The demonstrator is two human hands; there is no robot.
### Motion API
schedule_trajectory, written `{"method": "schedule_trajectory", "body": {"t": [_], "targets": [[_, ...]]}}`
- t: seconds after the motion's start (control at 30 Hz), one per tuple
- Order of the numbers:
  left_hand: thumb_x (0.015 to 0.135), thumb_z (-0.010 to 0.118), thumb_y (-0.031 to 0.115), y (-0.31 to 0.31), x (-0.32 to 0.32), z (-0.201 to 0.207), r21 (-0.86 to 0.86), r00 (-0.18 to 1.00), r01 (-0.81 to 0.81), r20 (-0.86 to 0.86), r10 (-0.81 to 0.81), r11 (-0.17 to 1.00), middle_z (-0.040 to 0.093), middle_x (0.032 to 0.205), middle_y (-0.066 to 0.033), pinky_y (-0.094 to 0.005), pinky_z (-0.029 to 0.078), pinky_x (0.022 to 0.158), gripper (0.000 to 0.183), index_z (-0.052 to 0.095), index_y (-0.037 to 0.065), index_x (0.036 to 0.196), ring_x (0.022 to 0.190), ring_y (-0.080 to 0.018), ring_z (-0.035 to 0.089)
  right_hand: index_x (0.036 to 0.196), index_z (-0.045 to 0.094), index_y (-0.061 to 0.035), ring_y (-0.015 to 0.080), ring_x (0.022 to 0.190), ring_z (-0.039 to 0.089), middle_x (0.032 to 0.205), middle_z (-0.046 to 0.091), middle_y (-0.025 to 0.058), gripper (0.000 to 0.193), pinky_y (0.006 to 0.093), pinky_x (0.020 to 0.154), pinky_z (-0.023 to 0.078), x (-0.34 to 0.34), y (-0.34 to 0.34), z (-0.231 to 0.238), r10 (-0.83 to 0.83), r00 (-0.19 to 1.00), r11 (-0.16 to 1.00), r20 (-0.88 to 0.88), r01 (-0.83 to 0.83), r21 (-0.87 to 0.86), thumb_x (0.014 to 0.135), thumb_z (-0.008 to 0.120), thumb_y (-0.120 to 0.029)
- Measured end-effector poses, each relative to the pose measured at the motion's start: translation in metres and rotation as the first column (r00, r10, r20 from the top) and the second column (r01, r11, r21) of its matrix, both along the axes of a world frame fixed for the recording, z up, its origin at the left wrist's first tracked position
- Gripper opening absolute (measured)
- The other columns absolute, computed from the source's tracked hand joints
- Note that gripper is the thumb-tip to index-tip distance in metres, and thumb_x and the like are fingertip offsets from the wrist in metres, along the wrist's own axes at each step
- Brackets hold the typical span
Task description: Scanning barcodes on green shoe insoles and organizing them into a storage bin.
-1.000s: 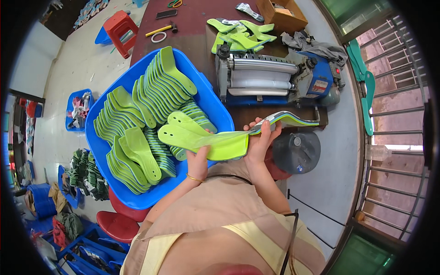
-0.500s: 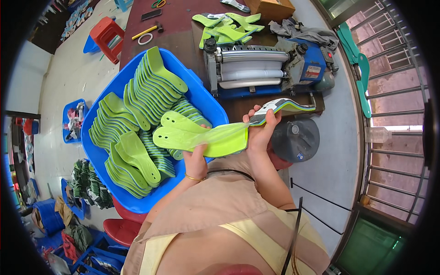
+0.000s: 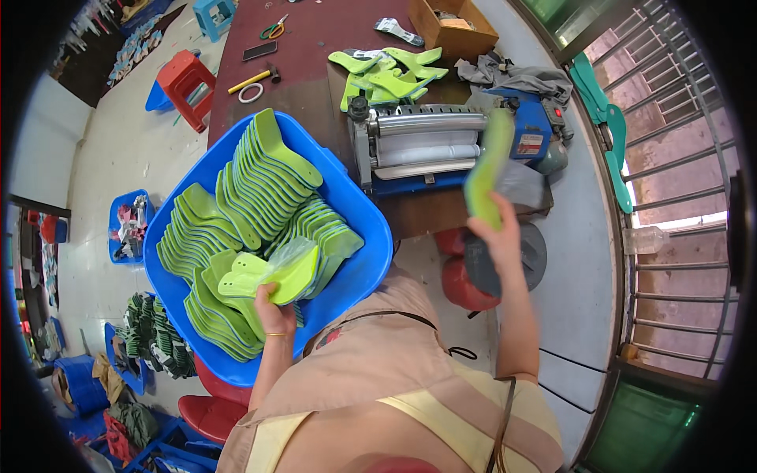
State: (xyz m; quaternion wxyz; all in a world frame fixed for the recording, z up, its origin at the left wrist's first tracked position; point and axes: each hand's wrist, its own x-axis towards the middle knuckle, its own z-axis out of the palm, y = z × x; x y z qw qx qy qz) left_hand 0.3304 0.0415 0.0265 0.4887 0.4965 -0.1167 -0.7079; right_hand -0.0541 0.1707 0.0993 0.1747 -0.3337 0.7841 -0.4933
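In my left hand (image 3: 274,309) are lime-green insoles (image 3: 293,276) with a piece of clear plastic film (image 3: 293,254) on top. That hand is low over the near side of a blue tub (image 3: 377,251). Rows of green insoles (image 3: 264,177) with bluish undersides fill the tub, stacked on edge. Raised on the right, my right hand (image 3: 498,229) grips the lower end of a single green insole (image 3: 489,169). It stands nearly upright and is smeared by motion. Behind it is the blue end of a roller machine (image 3: 430,150).
Loose green insoles (image 3: 390,75) lie behind the machine, near a wooden box (image 3: 453,27) and grey cloth (image 3: 516,75). A hammer (image 3: 256,80), tape ring (image 3: 251,94), phone (image 3: 260,50) and scissors (image 3: 274,30) rest on the table. A dark round lid (image 3: 505,264) is below my right hand.
My hands have moved apart. The left went down and left over the tub with its insoles and film; the right moved right, its insole swinging from nearly level to upright.
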Motion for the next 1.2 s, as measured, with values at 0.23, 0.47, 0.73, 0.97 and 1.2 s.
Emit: {"method": "schedule_trajectory", "body": {"t": [0.23, 0.47, 0.73, 0.97, 1.2], "targets": [[0.074, 0.052, 0.013, 0.019, -0.018, 0.004, -0.003, 0.998, 0.069, -0.003, -0.069, 0.998, 0.06, 0.102, -0.0125, -0.0359, 0.045, 0.088, 0.032, 0.055, -0.003, 0.102, 0.095, -0.0254, 0.058, 0.122, 0.057, -0.0147, 0.0358, 0.097, 0.059, 0.108, 0.054, 0.019, 0.068, 0.0413, 0.085, 0.047, 0.031, -0.054, -0.028, 0.227, 0.955, 0.744, -0.191, -0.043, 0.667, 0.063, 0.069, -0.046], [0.076, 0.052, 0.016, 0.037, -0.01, -0.007, 0.077, 0.997, 0.074, -0.015, -0.073, 0.994, 0.059, 0.108, -0.0127, -0.0378, 0.044, 0.09, 0.039, 0.053, -0.002, 0.111, 0.1, -0.0264, 0.057, 0.122, 0.057, -0.0143, 0.0381, 0.097, 0.059, 0.11, 0.053, 0.0205, 0.067, 0.0423, 0.084, 0.047, 0.035, -0.062, -0.023, 0.234, 0.957, 0.707, -0.173, -0.046, 0.705, 0.063, 0.067, -0.045], [0.077, 0.052, 0.018, 0.021, -0.019, -0.005, 0.075, 0.993, 0.114, -0.01, -0.113, 0.991, 0.059, 0.11, -0.0128, -0.0362, 0.041, 0.094, 0.04, 0.052, -0.003, 0.112, 0.102, -0.026, 0.056, 0.122, 0.057, -0.0118, 0.0372, 0.099, 0.058, 0.11, 0.053, 0.0223, 0.07, 0.0421, 0.086, 0.047, 0.017, -0.088, -0.028, 0.25, 0.958, 0.679, -0.141, -0.069, 0.731, 0.06, 0.07, -0.043], [0.077, 0.053, 0.016, 0.014, -0.033, -0.003, 0.085, 0.986, 0.168, -0.02, -0.167, 0.982, 0.059, 0.107, -0.0127, -0.0363, 0.043, 0.091, 0.037, 0.053, -0.002, 0.109, 0.101, -0.026, 0.057, 0.123, 0.05, -0.0097, 0.0379, 0.1, 0.057, 0.11, 0.054, 0.0227, 0.076, 0.0416, 0.087, 0.047, 0.008, -0.106, -0.04, 0.248, 0.963, 0.673, -0.108, -0.091, 0.734, 0.058, 0.072, -0.042], [0.077, 0.049, 0.01, 0.012, -0.054, 0.021, -0.026, 0.957, 0.286, -0.032, -0.287, 0.958, 0.059, 0.113, -0.0173, -0.0365, 0.045, 0.091, 0.044, 0.049, -0.005, 0.119, 0.102, -0.0264, 0.058, 0.105, 0.052, -0.0037, 0.0368, 0.102, 0.051, 0.104, 0.054, 0.019, 0.053, 0.0476, 0.082, 0.043, 0.018, -0.136, -0.017, 0.242, 0.852, 0.811, -0.465, 0.085, 0.578, 0.073, 0.07, -0.042]]}}
